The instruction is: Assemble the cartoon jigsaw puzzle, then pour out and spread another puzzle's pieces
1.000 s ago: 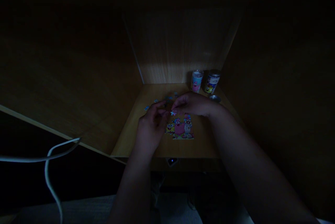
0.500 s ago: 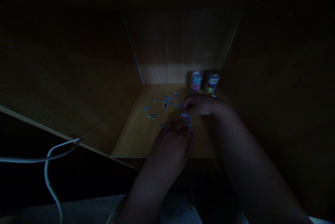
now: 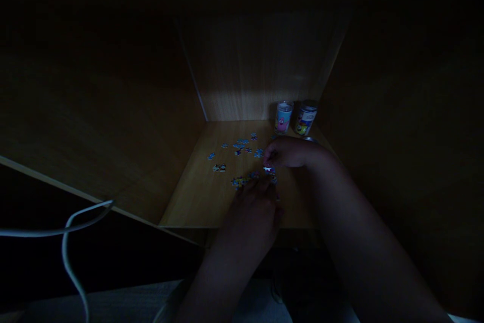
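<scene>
On the wooden shelf board, my left hand (image 3: 257, 204) lies palm down with its fingers stretched over a partly joined group of jigsaw puzzle pieces (image 3: 240, 182), hiding part of it. My right hand (image 3: 288, 152) is closed in a pinch just above the group's upper right end. A pale puzzle piece (image 3: 267, 168) shows at its fingertips, catching the light. Loose blue puzzle pieces (image 3: 241, 145) are scattered farther back, and one small cluster (image 3: 258, 152) lies just left of my right fingers. A joined pair of pieces (image 3: 219, 168) rests apart on the left.
Two cylindrical cans with cartoon prints, one with a pink figure (image 3: 282, 120) and one darker (image 3: 305, 120), stand at the back right. A round metallic lid (image 3: 309, 139) lies partly behind my right wrist. Wooden walls enclose the shelf (image 3: 189, 207). A white cable (image 3: 71, 272) hangs front left.
My left hand has shifted slightly right and toward me, uncovering yellow pieces on the group's left. My right hand stays nearly in place; the piece below its fingertips now looks brighter.
</scene>
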Action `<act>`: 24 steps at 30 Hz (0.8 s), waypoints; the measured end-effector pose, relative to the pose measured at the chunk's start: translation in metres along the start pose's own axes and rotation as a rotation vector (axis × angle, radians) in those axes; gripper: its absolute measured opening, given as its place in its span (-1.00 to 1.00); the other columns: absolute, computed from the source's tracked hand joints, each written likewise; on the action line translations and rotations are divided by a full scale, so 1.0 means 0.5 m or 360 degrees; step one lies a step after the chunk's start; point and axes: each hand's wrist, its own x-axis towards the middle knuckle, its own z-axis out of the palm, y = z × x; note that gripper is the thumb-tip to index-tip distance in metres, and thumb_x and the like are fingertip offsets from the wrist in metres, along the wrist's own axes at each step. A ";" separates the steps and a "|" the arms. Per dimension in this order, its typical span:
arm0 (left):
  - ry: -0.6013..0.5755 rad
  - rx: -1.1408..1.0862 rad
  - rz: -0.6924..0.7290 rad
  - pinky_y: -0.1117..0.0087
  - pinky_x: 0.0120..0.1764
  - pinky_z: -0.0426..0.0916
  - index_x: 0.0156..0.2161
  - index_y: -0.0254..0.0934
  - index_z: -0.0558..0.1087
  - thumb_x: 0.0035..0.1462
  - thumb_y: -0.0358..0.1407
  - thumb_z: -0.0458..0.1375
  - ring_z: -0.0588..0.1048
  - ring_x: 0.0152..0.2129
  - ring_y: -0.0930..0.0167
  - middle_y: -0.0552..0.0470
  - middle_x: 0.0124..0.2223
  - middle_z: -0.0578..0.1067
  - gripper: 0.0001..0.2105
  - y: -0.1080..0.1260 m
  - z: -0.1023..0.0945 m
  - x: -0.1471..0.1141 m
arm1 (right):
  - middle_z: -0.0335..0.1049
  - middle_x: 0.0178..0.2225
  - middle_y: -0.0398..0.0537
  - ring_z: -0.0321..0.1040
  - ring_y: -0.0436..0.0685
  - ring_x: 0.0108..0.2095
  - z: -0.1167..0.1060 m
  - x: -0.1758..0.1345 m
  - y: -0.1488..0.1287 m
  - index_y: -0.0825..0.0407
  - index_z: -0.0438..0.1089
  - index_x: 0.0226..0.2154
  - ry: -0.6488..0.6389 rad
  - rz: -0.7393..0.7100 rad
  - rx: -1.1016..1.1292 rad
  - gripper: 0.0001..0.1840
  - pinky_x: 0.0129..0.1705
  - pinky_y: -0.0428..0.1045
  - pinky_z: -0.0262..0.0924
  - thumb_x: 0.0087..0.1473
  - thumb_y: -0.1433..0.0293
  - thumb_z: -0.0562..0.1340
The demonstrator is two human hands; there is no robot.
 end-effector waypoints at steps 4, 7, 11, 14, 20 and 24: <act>-0.0031 0.0012 -0.0024 -0.09 0.30 0.40 0.11 -0.27 0.55 0.37 -0.35 0.21 0.51 0.22 0.06 -0.21 0.21 0.59 -0.75 0.000 -0.001 0.002 | 0.72 -0.17 -0.04 0.61 0.19 -0.14 0.001 0.002 0.002 -0.06 0.71 -0.23 0.0010 0.0020 -0.0003 -0.89 -0.11 0.00 0.36 0.19 0.36 0.41; -0.0066 0.0016 -0.0040 -0.10 0.28 0.41 0.09 -0.28 0.55 0.36 -0.35 0.22 0.51 0.21 0.04 -0.22 0.20 0.59 -0.76 0.003 -0.004 0.005 | 0.72 -0.18 -0.05 0.61 0.20 -0.14 0.001 0.002 -0.001 -0.07 0.71 -0.23 0.0014 0.0028 0.0001 -0.89 -0.12 0.00 0.36 0.14 0.38 0.45; -0.0059 -0.0014 -0.0041 -0.08 0.28 0.41 0.08 -0.27 0.56 0.36 -0.36 0.23 0.51 0.20 0.06 -0.19 0.19 0.59 -0.77 0.005 -0.008 0.005 | 0.71 -0.18 -0.06 0.61 0.18 -0.15 0.001 -0.002 -0.011 -0.06 0.70 -0.21 0.0005 0.0078 -0.0006 -0.85 -0.13 -0.01 0.37 0.10 0.41 0.46; -0.0051 -0.0020 -0.0042 -0.06 0.28 0.41 0.08 -0.27 0.57 0.34 -0.37 0.25 0.52 0.19 0.06 -0.20 0.19 0.59 -0.76 0.004 -0.007 0.004 | 0.71 -0.19 -0.08 0.62 0.18 -0.15 0.002 -0.005 -0.017 -0.05 0.69 -0.23 0.0009 0.0121 -0.0028 -0.85 -0.17 -0.03 0.35 0.08 0.41 0.47; -0.0035 -0.0036 -0.0035 -0.08 0.32 0.38 0.09 -0.28 0.56 0.36 -0.37 0.23 0.50 0.23 0.06 -0.20 0.21 0.59 -0.76 0.003 -0.005 0.003 | 0.70 -0.15 -0.06 0.61 0.18 -0.15 0.008 -0.002 -0.012 -0.04 0.67 -0.17 0.0019 0.0139 0.0004 -0.78 -0.19 -0.03 0.36 0.05 0.38 0.49; -0.0046 -0.0037 -0.0036 -0.09 0.31 0.39 0.10 -0.28 0.55 0.34 -0.38 0.24 0.51 0.22 0.05 -0.20 0.20 0.60 -0.75 0.004 -0.006 0.003 | 0.70 -0.17 -0.06 0.60 0.18 -0.16 0.006 -0.001 -0.009 -0.04 0.66 -0.19 0.0004 0.0123 0.0010 -0.81 -0.17 -0.03 0.36 0.08 0.39 0.47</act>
